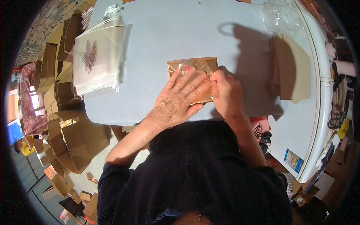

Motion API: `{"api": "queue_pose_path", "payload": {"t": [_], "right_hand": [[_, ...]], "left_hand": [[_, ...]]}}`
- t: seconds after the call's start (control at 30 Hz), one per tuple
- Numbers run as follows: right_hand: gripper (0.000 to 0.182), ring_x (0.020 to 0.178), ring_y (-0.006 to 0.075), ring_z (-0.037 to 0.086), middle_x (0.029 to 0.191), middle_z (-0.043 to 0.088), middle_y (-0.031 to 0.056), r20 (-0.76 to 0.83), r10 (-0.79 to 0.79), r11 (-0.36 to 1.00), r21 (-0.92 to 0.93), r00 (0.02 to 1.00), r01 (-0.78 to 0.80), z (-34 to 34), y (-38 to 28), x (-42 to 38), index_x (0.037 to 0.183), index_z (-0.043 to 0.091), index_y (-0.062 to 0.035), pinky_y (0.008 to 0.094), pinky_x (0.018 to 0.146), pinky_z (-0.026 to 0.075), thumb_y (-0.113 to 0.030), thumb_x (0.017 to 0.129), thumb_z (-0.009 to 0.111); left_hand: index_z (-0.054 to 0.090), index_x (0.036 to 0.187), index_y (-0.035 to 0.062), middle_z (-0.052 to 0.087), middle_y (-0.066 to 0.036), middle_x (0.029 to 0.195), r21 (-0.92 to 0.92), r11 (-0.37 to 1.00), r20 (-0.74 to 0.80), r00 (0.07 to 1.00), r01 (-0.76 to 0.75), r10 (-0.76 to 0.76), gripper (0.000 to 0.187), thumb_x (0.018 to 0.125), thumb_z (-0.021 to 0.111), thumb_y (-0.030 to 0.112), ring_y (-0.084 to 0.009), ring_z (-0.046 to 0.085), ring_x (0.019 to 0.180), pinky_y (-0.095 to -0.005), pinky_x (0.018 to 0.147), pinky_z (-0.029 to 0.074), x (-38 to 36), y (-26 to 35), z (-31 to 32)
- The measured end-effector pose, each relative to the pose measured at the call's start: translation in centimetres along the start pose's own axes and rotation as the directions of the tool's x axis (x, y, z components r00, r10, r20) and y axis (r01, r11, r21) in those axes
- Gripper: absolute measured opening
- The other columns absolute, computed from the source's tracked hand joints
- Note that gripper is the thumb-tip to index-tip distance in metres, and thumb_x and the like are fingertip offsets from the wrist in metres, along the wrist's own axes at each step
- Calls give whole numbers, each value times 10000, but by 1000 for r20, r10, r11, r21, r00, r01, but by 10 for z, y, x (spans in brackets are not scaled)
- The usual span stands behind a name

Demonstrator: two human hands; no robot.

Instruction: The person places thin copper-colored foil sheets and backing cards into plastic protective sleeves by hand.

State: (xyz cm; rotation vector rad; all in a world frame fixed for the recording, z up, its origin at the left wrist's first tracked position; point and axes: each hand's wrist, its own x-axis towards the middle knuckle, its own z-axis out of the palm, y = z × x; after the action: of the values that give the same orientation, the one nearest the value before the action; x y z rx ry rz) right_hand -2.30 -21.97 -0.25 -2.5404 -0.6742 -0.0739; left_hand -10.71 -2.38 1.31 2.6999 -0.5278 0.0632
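A flat, square brown packet (193, 63) in shiny clear plastic lies on the table near its front edge, with a small red mark showing near its upper middle. My left hand (174, 99) rests flat on it, fingers stretched and slightly spread, covering much of its face. At the packet's right edge my right hand (228, 92) is closed in a pinch on the plastic wrapping. The exact bit between the thumb and finger is mostly hidden by the fingers.
A stack of clear plastic bags (99, 56) lies at the left of the pale table (168, 30). On the right are brown cardboard sheets (294, 69) and crumpled clear plastic (279, 17). Open cardboard boxes (80, 138) stand left of the table.
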Motion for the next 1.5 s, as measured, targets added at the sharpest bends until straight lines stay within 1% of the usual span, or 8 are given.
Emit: {"api": "queue_pose_path", "payload": {"t": [0.1, 0.37, 0.5, 0.67, 0.87, 0.97, 1.17, 1.5], "right_hand": [[135, 847, 415, 708, 877, 714, 174, 36, -15, 997, -80, 999, 18, -1, -1, 3, 1045, 607, -70, 563, 823, 528, -145, 956, 675], [117, 932, 317, 679, 866, 700, 92, -6, -140, 966, -220, 990, 136, -11, -11, 5, 1022, 624, -105, 500, 813, 519, -143, 941, 700], [120, 901, 314, 652, 894, 683, 75, -99, -194, 976, -122, 976, 181, -10, -3, -6, 1048, 650, -107, 484, 814, 498, -159, 955, 705], [123, 903, 343, 626, 955, 665, 104, -259, -202, 971, 76, 944, 229, -8, 9, -11, 1068, 660, -82, 498, 815, 479, -134, 967, 707], [100, 911, 363, 618, 930, 644, 114, -163, -116, 982, 126, 980, 137, -18, 12, -31, 1002, 672, -84, 508, 835, 469, -152, 958, 731], [108, 905, 354, 622, 924, 646, 100, -200, -140, 988, 38, 970, 150, -13, 11, -31, 964, 680, -90, 510, 829, 463, -173, 947, 748], [113, 895, 335, 633, 892, 653, 80, -116, -55, 998, -22, 992, 53, -16, -1, -27, 936, 672, -110, 514, 803, 461, -200, 963, 736], [115, 897, 337, 639, 918, 682, 91, -171, -37, 998, 50, 985, 46, -13, -14, -20, 1039, 686, -108, 500, 814, 475, -202, 994, 735]], "left_hand": [[417, 1681, 218, 348, -50, 1761, -9, 1000, 75, 997, 22, -22, 719, 1055, 581, 533, -288, 220, 1659, -535, 1381, 94, 1, 1, -3], [432, 1673, 214, 366, -51, 1752, 10, 1000, 60, 998, 11, -12, 699, 1058, 585, 508, -293, 235, 1656, -539, 1377, 100, 0, -1, -2], [503, 1622, 197, 437, -41, 1701, 21, 1000, -19, 1000, -12, 12, 659, 1039, 639, 471, -285, 281, 1632, -535, 1369, 150, 1, 0, 0], [471, 1644, 203, 431, -46, 1705, 30, 999, -28, 999, -23, 24, 675, 1044, 632, 466, -293, 278, 1633, -538, 1368, 148, 0, 0, 1], [484, 1637, 205, 440, -49, 1698, 23, 999, -42, 999, -23, 24, 672, 1035, 645, 456, -298, 286, 1629, -542, 1365, 160, -2, 0, 2], [495, 1631, 207, 449, -49, 1692, 18, 1000, -43, 999, -21, 21, 676, 1024, 659, 453, -299, 294, 1626, -542, 1363, 169, 0, 0, 1], [494, 1631, 198, 452, -49, 1689, 15, 1000, -41, 999, -19, 19, 694, 1013, 669, 459, -301, 300, 1623, -539, 1363, 173, 1, 1, 0], [445, 1660, 184, 431, -68, 1702, -8, 1000, -17, 1000, -5, 5, 743, 1016, 663, 483, -307, 291, 1628, -562, 1360, 160, 0, 1, -2]]}}
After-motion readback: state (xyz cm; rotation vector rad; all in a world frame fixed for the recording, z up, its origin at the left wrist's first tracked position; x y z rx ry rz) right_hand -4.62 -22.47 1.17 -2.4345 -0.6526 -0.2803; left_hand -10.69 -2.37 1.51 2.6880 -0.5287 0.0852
